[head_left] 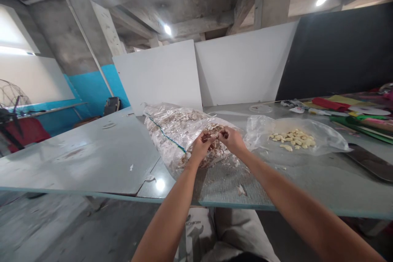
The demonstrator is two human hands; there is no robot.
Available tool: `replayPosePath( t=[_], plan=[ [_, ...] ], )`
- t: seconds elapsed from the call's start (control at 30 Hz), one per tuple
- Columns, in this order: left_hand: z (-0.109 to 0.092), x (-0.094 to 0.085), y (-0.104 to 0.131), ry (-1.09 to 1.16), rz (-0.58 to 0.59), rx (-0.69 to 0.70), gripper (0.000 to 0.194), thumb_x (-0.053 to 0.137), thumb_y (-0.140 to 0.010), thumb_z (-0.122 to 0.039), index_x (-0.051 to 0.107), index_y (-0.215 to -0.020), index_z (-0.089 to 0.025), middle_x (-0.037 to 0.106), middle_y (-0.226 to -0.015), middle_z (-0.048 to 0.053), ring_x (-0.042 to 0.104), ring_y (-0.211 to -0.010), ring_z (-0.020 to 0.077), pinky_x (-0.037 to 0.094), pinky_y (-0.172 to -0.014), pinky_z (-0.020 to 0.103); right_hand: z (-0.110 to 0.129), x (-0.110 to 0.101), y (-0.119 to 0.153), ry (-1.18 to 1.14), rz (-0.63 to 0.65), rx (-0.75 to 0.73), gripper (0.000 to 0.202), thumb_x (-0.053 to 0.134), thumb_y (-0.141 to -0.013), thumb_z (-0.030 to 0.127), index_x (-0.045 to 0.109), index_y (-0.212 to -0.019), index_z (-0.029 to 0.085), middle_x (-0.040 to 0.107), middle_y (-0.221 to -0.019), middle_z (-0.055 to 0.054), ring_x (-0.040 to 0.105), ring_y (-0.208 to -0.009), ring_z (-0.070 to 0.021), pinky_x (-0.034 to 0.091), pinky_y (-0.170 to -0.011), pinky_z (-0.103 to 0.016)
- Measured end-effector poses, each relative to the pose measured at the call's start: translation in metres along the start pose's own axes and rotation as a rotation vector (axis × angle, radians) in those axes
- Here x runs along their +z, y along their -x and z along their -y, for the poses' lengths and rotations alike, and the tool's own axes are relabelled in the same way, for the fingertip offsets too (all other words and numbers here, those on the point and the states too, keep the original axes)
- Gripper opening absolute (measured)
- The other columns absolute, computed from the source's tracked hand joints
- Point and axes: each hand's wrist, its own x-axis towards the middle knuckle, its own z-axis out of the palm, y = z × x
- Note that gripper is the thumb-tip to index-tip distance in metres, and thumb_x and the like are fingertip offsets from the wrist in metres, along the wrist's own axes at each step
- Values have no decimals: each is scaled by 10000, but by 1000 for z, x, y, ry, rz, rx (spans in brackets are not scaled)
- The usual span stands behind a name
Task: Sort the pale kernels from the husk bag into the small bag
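Observation:
A large clear plastic bag [172, 131] full of brownish, papery flakes lies on the grey table, a blue-green cord along its left side. Over its open near end, my left hand [202, 143] has its fingers pinched together. Close beside it on the right, my right hand [230, 137] is also closed in a pinch, the fingertips almost meeting. Whatever sits between the fingers is too small to make out. Further right, pale, curved pieces [294, 138] rest on a flat clear plastic bag [327, 137].
Loose flakes [241, 190] are scattered near the front edge of the table [107, 163]. A dark flat object [371, 161] lies at the right, with coloured sheets [331, 104] behind it. White panels [245, 69] stand along the back.

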Motion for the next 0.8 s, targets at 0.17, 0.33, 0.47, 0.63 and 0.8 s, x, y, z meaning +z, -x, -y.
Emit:
replayPosePath(
  t=[0.17,0.33,0.47,0.63,0.8],
  plan=[
    [1,-1,-1,32,-8,3,342,637,-660,-438,467,-819,-188,536,-567,-60,503,-411,74,371,-404,180,-6,1,0,35,-16,8,196,460,-749,321,581,-713,171,594,-639,-14,487,-563,-114,312,-532,-214],
    [5,-3,-4,56,-40,-29,357,649,-652,-423,485,-859,-184,611,-706,-11,557,-486,86,385,-419,174,-12,4,-2,77,-27,17,250,415,-792,346,565,-684,177,558,-592,-12,470,-547,-122,293,-527,-225],
    [6,-3,-5,68,-19,-23,372,655,-642,-431,498,-869,-181,633,-910,34,575,-531,82,399,-436,174,-12,5,-1,68,-34,23,202,423,-773,301,575,-779,168,563,-631,-19,471,-562,-127,300,-532,-224],
    [8,-3,-5,8,-43,-46,399,662,-621,-463,516,-872,-190,598,-681,-24,538,-479,81,389,-438,179,-8,2,1,48,17,-22,196,395,-727,175,590,-743,169,594,-680,-24,487,-595,-120,314,-550,-217],
    [7,-3,-4,-32,-37,-35,376,660,-625,-461,528,-863,-202,525,-530,-62,508,-448,84,384,-442,181,-5,1,0,61,24,15,270,421,-798,326,627,-729,167,590,-600,-16,485,-545,-121,317,-515,-224]
  ],
)
